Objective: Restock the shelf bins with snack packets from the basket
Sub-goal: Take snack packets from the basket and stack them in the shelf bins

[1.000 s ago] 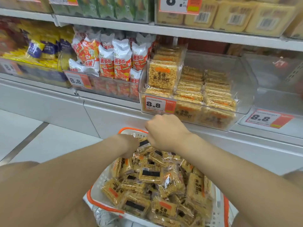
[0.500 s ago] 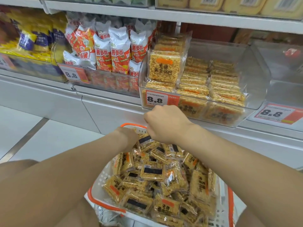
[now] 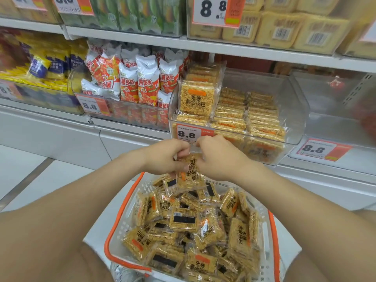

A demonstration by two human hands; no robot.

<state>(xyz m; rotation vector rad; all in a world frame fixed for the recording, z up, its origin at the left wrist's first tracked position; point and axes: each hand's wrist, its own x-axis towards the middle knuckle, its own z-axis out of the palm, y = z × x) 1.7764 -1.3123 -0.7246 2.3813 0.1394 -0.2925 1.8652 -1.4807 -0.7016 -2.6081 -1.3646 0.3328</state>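
Pinches one snack packet (image 3: 190, 174) by its upper edge with both hands, left hand (image 3: 162, 157) and right hand (image 3: 219, 157), fingers curled onto the clear wrapper. Holds it hanging, label turned sideways, just above the far end of the basket (image 3: 122, 212) and right below the price tag (image 3: 188, 134) on the front of the clear shelf bin (image 3: 293, 110). Below, many identical packets heaped loose in the basket. Ahead, tidy flat rows inside the bin, one packet standing at front left, room left behind the rows. Best done by lifting clear of the bin's front lip, turning the label upright, then setting it in line with the existing rows. Probably brittle inside, so grip lightly.
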